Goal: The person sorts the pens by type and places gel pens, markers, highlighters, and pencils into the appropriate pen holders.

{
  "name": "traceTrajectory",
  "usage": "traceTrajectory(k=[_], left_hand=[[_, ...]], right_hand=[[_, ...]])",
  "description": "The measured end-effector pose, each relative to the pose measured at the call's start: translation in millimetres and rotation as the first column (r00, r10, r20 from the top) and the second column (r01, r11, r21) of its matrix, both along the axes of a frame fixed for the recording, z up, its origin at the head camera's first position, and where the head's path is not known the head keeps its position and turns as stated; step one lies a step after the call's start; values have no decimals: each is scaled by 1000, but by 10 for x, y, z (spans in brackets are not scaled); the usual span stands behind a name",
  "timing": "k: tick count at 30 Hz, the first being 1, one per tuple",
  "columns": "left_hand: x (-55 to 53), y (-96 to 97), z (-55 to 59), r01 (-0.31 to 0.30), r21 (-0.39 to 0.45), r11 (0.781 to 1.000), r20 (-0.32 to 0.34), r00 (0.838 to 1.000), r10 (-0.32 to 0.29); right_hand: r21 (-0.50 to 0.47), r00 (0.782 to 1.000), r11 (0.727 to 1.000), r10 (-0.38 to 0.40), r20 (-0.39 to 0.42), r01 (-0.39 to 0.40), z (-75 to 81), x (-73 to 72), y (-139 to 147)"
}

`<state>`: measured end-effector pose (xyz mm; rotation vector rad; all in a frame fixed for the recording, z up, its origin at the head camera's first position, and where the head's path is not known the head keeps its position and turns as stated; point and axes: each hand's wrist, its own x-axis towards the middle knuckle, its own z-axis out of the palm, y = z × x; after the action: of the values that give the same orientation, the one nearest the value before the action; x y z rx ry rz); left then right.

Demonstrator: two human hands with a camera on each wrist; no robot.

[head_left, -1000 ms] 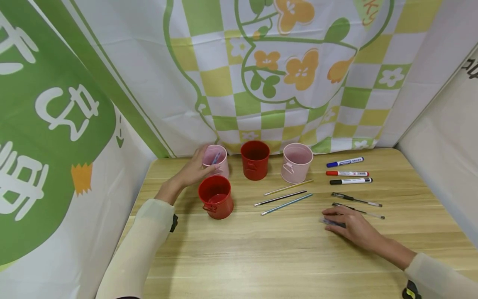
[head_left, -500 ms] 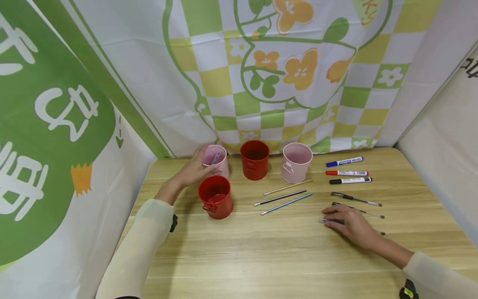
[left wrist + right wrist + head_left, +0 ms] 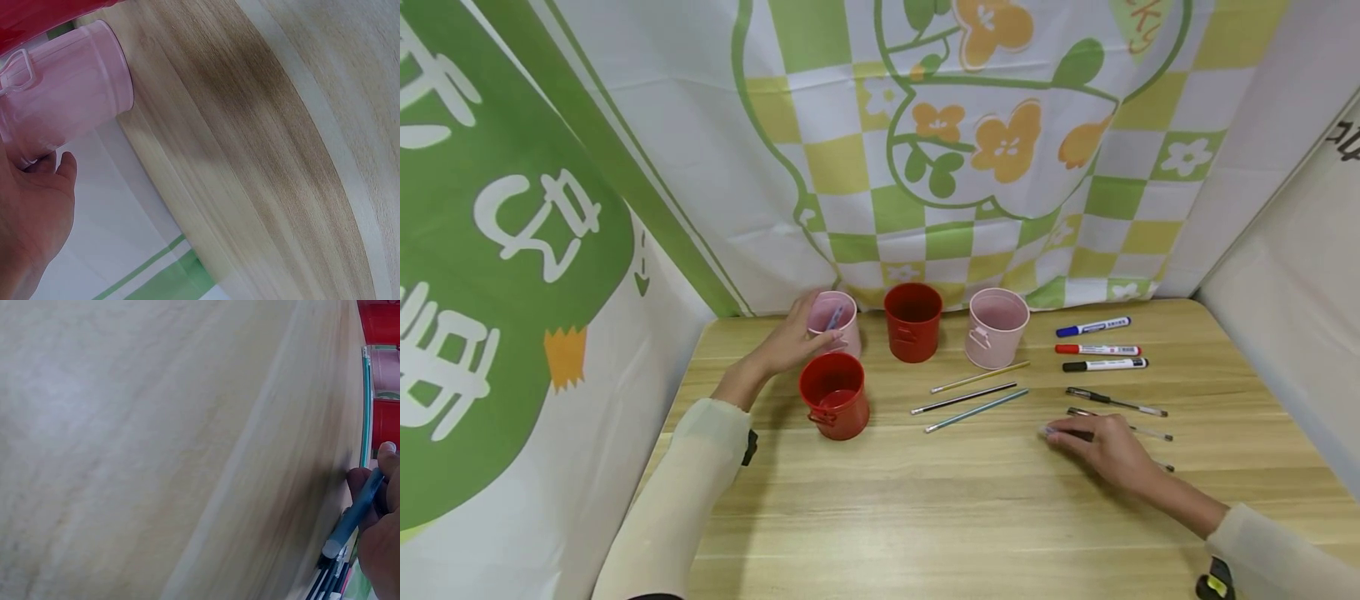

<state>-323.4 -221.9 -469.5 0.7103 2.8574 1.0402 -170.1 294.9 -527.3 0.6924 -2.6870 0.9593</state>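
The right hand (image 3: pixel 1118 457) is pinching a pen (image 3: pixel 354 515) beside the other pens (image 3: pixel 1101 397); its left end is sitting slightly farther back than a second ago, suggesting lifting. The left hand (image 3: pixel 784 342) is gripping a pink bucket (image 3: pixel 69 81).

Behind the wood-grained counter (image 3: pixel 925 517) hangs a cloth (image 3: pixel 895 210) checked in green, yellow and white, with orange flowers (image 3: pixel 1024 125). To the left there's a green sheet (image 3: pixel 452 225) with big white characters (image 3: pixel 555 265), to the right a pale sheet (image 3: pixel 1292 242).
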Motion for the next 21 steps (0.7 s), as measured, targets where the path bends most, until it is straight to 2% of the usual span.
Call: traceTrajectory(k=[3, 5, 8, 11, 15, 18, 21], left_hand=[[2, 0, 1, -5, -1, 1000, 11, 1000, 5], [0, -2, 0, -7, 1, 1000, 16, 1000, 7], [-6, -3, -2, -3, 1, 1000, 19, 1000, 3], [-7, -5, -3, -5, 2, 1000, 22, 1000, 5], [-3, -7, -4, -11, 1, 1000, 17, 1000, 11], [0, -4, 0, -6, 4, 1000, 15, 1000, 6], [10, 2, 12, -5, 7, 1000, 17, 1000, 4]], right_hand=[[1, 998, 1000, -28, 51, 28, 34, -5, -28], [-31, 993, 999, -32, 118, 35, 60, -13, -50], [-117, 973, 992, -13, 230, 41, 93, -37, -74], [-219, 945, 974, 11, 327, 65, 133, -64, -90], [-350, 896, 929, 46, 441, 124, 201, -104, -101], [-453, 862, 877, 100, 497, 160, 246, -136, -111], [-525, 847, 833, 145, 512, 175, 282, -162, -129]])
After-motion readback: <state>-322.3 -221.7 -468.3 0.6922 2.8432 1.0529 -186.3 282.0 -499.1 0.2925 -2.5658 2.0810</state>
